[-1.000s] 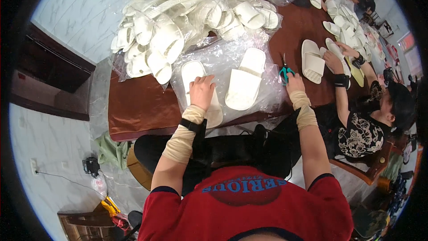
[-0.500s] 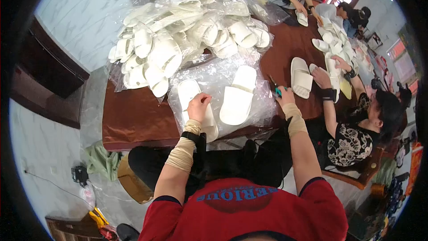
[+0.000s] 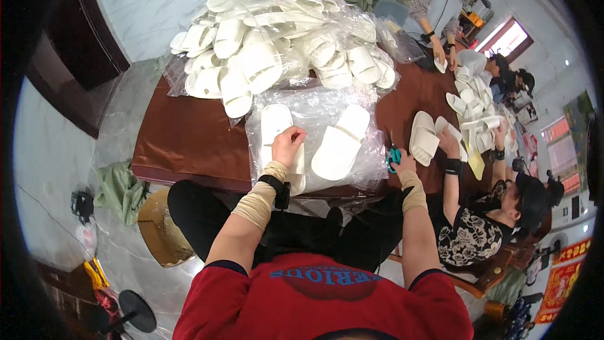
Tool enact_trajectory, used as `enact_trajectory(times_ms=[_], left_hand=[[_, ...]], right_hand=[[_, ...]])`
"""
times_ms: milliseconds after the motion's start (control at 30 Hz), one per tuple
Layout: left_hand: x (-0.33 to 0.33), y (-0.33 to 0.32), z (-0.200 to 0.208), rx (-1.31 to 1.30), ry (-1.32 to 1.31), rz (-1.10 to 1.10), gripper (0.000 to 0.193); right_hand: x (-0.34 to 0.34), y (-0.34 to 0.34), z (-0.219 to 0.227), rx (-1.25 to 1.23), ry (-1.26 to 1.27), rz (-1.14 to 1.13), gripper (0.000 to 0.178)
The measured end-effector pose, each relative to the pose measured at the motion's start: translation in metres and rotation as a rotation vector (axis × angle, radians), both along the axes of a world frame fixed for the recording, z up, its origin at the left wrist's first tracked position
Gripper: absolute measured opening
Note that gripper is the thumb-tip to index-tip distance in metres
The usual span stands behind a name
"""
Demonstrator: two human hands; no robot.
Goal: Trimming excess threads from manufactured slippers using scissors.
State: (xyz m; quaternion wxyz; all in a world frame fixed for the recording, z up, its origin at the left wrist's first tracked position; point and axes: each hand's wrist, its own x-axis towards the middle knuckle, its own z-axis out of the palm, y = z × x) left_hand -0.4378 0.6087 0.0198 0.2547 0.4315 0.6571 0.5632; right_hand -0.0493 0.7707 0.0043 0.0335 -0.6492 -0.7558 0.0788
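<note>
A white open-toed slipper (image 3: 276, 118) lies on clear plastic bags (image 3: 308, 102) at the table's front edge. Over its strap is my left hand (image 3: 287, 146), thumb and fingertips pinched together; whatever they may hold is too small to make out. A second white slipper (image 3: 340, 145) lies tilted on the same plastic, between my hands. To its right, my right hand (image 3: 406, 163) has its fingers round the teal handles of scissors (image 3: 394, 157), whose blades point away from me at the tabletop.
Bagged white slippers (image 3: 255, 63) are heaped at the back of the brown-covered table (image 3: 182, 145). At right, a person in a patterned top (image 3: 472, 239) handles slippers beside another slipper pile (image 3: 472, 97). Another person (image 3: 434, 9) works at the far end. A cardboard box (image 3: 157, 226) stands on the floor.
The view has shifted and turned a little. My left hand stays pinched over the slipper, and my right hand stays at the scissors. The neighbour's farther hand has moved toward the slipper pile.
</note>
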Motion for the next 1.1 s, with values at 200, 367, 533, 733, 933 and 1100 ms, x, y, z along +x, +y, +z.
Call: enact_trajectory(times_ms=[200, 367, 533, 733, 933, 1100], left_hand=[[0.008, 0.003, 0.003, 0.032, -0.057, -0.013, 0.014], [0.002, -0.003, -0.006, 0.01, -0.05, 0.004, 0.014], [-0.003, -0.004, -0.009, 0.004, -0.078, 0.009, 0.016], [0.003, -0.001, -0.003, 0.046, -0.066, -0.006, 0.014], [0.002, -0.001, -0.006, 0.036, -0.075, -0.034, 0.012], [-0.005, 0.004, -0.016, 0.176, -0.244, -0.082, 0.011]], right_hand=[[0.029, 0.009, -0.006, 0.05, 0.338, -0.042, 0.057], [-0.022, -0.019, 0.055, 0.056, 0.612, 0.1, 0.056], [-0.129, -0.084, 0.135, 0.382, 0.042, 0.62, 0.066], [-0.191, -0.104, 0.127, 0.424, -0.22, 0.856, 0.062], [-0.207, -0.099, 0.103, 0.466, -0.153, 0.795, 0.058], [-0.156, -0.067, 0.084, 0.378, 0.025, 0.455, 0.054]])
